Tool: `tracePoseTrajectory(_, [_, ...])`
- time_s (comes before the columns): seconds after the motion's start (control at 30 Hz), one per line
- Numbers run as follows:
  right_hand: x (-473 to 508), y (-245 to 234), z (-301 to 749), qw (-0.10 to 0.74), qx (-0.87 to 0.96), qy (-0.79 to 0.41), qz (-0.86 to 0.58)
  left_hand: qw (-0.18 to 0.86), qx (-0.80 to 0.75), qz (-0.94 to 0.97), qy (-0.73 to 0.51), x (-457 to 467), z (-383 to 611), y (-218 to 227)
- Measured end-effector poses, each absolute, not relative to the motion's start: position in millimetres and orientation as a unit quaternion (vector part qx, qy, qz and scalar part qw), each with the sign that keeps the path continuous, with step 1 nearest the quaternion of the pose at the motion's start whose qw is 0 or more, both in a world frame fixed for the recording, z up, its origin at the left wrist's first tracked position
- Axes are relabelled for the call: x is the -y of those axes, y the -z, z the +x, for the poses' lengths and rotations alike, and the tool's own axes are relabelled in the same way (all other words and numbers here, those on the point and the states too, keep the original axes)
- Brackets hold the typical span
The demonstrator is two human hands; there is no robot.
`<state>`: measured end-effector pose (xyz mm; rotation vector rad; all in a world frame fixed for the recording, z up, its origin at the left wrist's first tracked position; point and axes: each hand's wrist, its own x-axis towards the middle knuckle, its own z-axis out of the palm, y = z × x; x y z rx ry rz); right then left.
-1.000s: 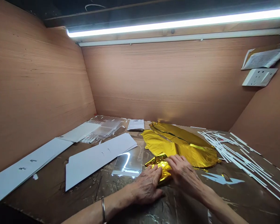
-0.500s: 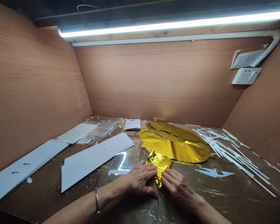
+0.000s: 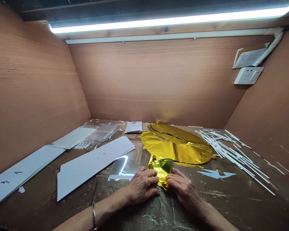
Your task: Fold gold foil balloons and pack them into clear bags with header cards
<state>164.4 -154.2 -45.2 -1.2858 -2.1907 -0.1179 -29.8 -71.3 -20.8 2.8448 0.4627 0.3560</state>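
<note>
A folded gold foil balloon (image 3: 161, 166) lies on the table in front of me, creased into a small, shiny packet. From its left side, my left hand (image 3: 144, 185) grips the near part, fingertips on the foil and thumb curled in close. My right hand (image 3: 180, 186) holds the right edge, its fingers bent over the foil. Part of the packet's near end is hidden under my fingers. Just behind it, flat gold foil balloons (image 3: 178, 152) with small tabs along their rims lie in a pile.
White card sheets (image 3: 93, 165) and a clear plastic bag (image 3: 125, 165) lie to the left. More long white cards (image 3: 21, 175) are at far left. Thin white sticks (image 3: 233, 157) spread on the right, near a pale blue cut-out piece (image 3: 216, 174). A small paper stack (image 3: 133, 127) sits at the back.
The foil under my hands has been folded into a shorter, squarer packet. Both hands stay on it, my right fingers now further over its near edge. The view has shifted slightly.
</note>
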Motion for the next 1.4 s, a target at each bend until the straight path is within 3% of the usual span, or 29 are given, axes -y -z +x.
tracePoseTrajectory(0.33, [154,40,163,0.28,0.835,0.013,-0.473,0.121,-0.147,0.974,-0.12,70,-32,23])
tracePoseTrajectory(0.5, [151,40,161,0.305,0.712,-0.029,-0.632,0.178,-0.207,0.956,-0.108,60,-31,20])
tracePoseTrajectory(0.63, [137,35,162,0.273,0.561,-0.125,-0.772,0.255,-0.317,0.9,-0.159,44,-20,25])
tracePoseTrajectory(0.73, [124,30,163,0.247,0.525,-0.145,-0.801,0.325,-0.378,0.844,-0.197,36,-9,30])
tracePoseTrajectory(0.83, [112,26,165,0.233,0.52,-0.155,-0.807,0.332,-0.396,0.832,-0.201,35,-3,32])
tracePoseTrajectory(0.9, [105,24,167,0.223,0.515,-0.169,-0.81,0.289,-0.382,0.849,-0.222,41,-4,32])
tracePoseTrajectory(0.97, [98,24,171,0.213,0.505,-0.194,-0.814,0.18,-0.32,0.901,-0.232,48,-5,30])
tracePoseTrajectory(1.13, [86,28,179,0.207,0.483,-0.268,-0.807,-0.077,-0.163,0.976,-0.125,60,2,30])
tracePoseTrajectory(1.27, [84,34,181,0.225,0.468,-0.3,-0.8,-0.158,-0.169,0.969,-0.091,59,12,34])
tracePoseTrajectory(1.4, [86,38,180,0.251,0.459,-0.321,-0.789,-0.171,-0.165,0.968,-0.076,57,14,39])
